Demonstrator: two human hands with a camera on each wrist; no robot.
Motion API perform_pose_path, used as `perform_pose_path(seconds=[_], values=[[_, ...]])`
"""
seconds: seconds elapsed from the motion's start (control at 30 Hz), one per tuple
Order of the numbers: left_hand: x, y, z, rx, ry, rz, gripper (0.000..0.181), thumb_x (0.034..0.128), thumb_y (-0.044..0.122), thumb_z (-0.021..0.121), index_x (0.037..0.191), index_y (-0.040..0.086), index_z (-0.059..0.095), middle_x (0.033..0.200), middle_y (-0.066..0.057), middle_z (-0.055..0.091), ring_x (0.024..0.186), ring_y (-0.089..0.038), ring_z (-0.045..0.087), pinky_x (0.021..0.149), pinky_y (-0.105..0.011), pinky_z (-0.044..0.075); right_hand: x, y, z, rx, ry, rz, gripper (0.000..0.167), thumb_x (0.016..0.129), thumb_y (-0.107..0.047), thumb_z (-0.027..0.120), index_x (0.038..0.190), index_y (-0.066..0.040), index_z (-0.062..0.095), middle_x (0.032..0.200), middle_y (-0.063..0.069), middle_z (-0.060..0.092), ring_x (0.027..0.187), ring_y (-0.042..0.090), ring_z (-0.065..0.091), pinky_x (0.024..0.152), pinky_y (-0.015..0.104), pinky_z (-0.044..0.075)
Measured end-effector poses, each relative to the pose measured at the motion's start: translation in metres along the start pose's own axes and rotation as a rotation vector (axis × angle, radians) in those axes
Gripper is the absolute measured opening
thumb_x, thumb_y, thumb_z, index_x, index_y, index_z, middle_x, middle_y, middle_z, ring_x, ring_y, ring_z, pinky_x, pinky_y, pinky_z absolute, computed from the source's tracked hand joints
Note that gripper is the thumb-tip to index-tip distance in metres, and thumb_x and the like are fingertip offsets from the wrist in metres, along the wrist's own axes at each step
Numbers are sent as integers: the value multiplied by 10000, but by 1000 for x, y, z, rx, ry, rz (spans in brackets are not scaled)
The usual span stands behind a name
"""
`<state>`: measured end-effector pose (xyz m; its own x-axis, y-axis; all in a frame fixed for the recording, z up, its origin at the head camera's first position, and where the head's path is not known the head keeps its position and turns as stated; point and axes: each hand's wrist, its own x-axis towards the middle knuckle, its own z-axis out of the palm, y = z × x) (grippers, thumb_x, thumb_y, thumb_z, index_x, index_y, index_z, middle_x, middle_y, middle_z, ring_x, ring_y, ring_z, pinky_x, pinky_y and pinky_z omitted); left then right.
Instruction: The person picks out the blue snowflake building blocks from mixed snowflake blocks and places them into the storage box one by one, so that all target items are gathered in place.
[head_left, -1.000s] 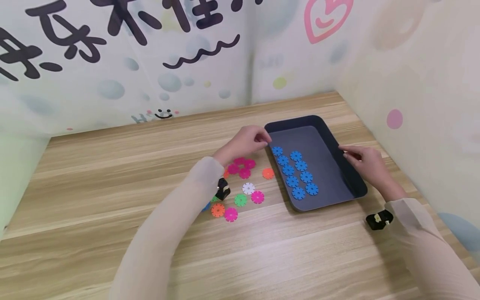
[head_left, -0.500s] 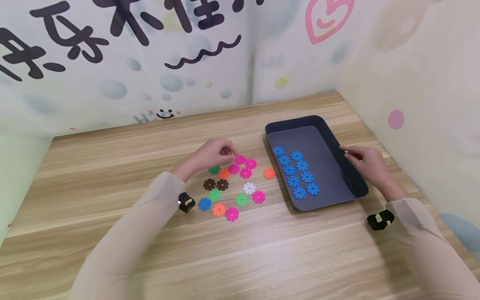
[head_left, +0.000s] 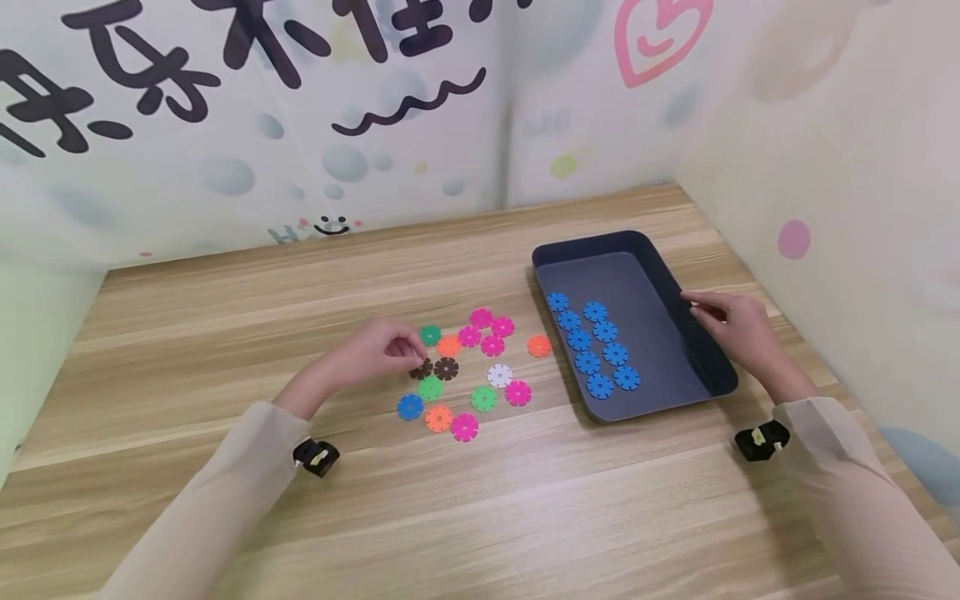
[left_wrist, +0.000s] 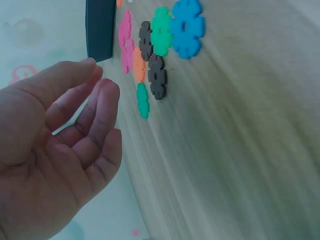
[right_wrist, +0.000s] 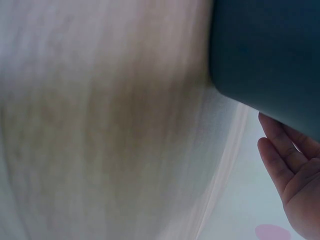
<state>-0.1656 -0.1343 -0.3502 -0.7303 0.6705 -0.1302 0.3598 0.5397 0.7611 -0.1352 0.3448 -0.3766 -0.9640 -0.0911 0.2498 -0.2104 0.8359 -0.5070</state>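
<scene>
My left hand (head_left: 375,357) hovers over the left part of a loose group of notched plastic discs. Its fingertips are nearest a brown disc (head_left: 446,369) pair, partly covering one of them in the head view. The left wrist view shows the left hand (left_wrist: 70,130) with loosely curled fingers and nothing between them. At the right rim of a dark grey tray (head_left: 637,292) is my right hand (head_left: 738,329), its thumb and fingers pinching the edge. In the right wrist view, fingers (right_wrist: 282,150) lie against the tray's outer wall. Blue discs (head_left: 588,362) line the tray's left side in two rows.
Pink discs (head_left: 482,318), an orange disc (head_left: 538,346), a white disc (head_left: 500,376), green discs (head_left: 483,398) and a blue disc (head_left: 410,407) lie on the wooden table (head_left: 480,508). Walls stand behind and right of the table.
My left hand has moved from the tray's left rim leftward and nearer, past the pink discs to the brown ones, uncovering discs. The right hand stays at the tray's rim.
</scene>
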Motion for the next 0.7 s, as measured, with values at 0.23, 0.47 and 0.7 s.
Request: perform_pose_path(seconds=[0.23, 0.47, 0.7], values=[[-20, -7, 10, -29, -9, -57, 99, 804, 35, 669, 884, -15, 641, 799, -38, 614, 741, -169, 570, 678, -273, 499, -1, 0, 1, 7, -7, 7, 253, 875, 25, 567, 1119, 81, 606, 996, 292, 614, 806, 350, 602, 581, 22, 344], [-33, -16, 22, -28, -12, -87, 174, 782, 35, 689, 921, -26, 605, 855, -63, 581, 796, -175, 547, 724, -262, 492, -1, 0, 0, 7, -3, 6, 251, 875, 31, 563, 1117, 81, 608, 983, 287, 621, 805, 350, 607, 584, 17, 338], [-40, -18, 29, 13, 14, -88, 315, 741, 107, 747, 976, -6, 571, 896, -76, 517, 829, -191, 485, 755, -298, 462, -1, 0, 1, 14, -17, 24, 259, 883, 17, 560, 1130, 80, 599, 1026, 298, 602, 831, 367, 600, 587, 19, 342]])
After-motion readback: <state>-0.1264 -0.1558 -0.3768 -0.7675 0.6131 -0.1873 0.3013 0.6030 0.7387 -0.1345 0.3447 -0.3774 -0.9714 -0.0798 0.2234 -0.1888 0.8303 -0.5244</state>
